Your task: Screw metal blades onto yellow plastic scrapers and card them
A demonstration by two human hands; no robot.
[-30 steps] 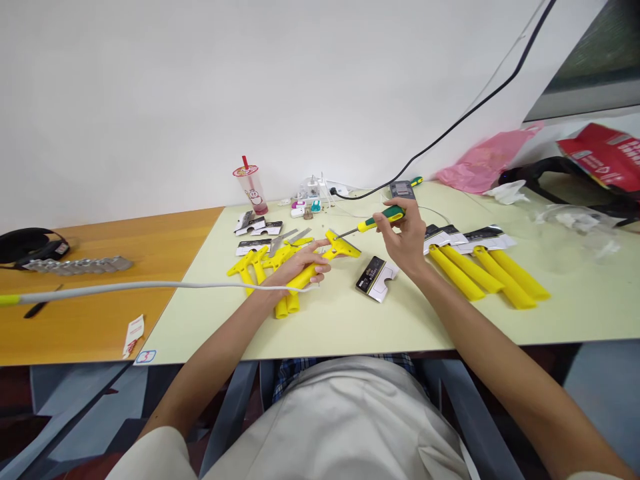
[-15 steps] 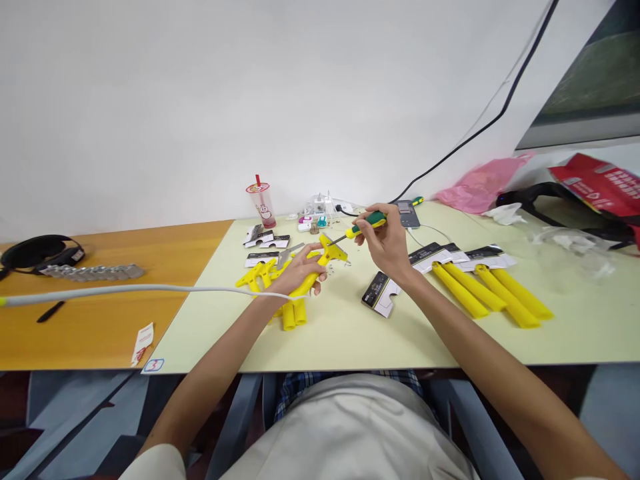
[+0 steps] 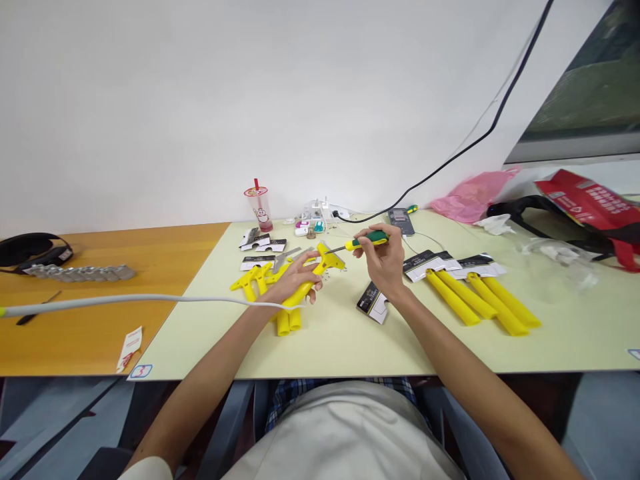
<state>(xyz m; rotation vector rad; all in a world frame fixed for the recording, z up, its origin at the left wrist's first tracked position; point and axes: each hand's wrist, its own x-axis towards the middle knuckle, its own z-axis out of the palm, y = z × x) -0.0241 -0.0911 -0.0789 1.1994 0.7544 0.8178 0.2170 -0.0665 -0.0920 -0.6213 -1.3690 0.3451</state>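
My left hand (image 3: 294, 280) is closed around a yellow plastic scraper (image 3: 327, 259) with a T-shaped head, its head pointing away from me. In my right hand (image 3: 387, 263) is a green and yellow screwdriver (image 3: 375, 239), held lightly by its handle. The shaft slants left and slightly down, with its tip at the scraper's head; whether it sits in a screw is too small to tell. Beneath and left of my left hand lie more yellow scrapers (image 3: 245, 283), partly hidden by it. Small metal bits are scattered near the scraper's head.
Right of my right forearm lie yellow tubes (image 3: 453, 300) with black-and-white cards (image 3: 430, 263). A loose card (image 3: 373, 303) lies nearer. Behind stand a drink cup (image 3: 259, 208), a power strip (image 3: 317, 210) and a phone (image 3: 401, 221). A grey cable (image 3: 150, 298) crosses the left side.
My right hand and the screwdriver's handle have dropped a little, so the shaft lies flatter. The tip stays at the scraper's head. The whole view has shifted slightly.
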